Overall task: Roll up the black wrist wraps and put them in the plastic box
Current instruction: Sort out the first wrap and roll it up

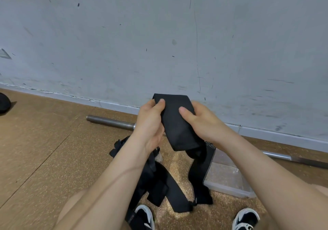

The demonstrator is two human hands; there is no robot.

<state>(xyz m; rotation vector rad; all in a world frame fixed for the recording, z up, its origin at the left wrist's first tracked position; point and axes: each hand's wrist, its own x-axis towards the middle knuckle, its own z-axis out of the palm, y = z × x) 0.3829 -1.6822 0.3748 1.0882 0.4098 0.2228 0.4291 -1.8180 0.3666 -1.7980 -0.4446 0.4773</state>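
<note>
Both forearms reach forward from the lower corners of the view and meet in the middle, lifted above the floor [44, 141]. The left hand [150, 121] and the right hand [200, 121] hold one black wrap [177, 125] between them. The left hand pinches the wrap's upper left edge, thumb on the near face and wrist bent slightly inward. The right hand grips the right edge with its thumb laid flat across the cloth. The fingers of both hands are hidden behind it. The held part looks folded or partly rolled into a flat, tilted band. Its loose tail [200, 173], edged with pale stitching, hangs down and reaches the floor.

A pile [159, 185] of more black wraps lies tangled on the floor under the left forearm, between the two shoes [144, 215] and the bar [110, 122]. The clear plastic box [229, 178] sits on the floor just right of the hanging tail, under the right forearm; the tail's lower end lies just beside its near left corner. The metal bar runs along the foot of the scuffed grey wall [159, 34].
</note>
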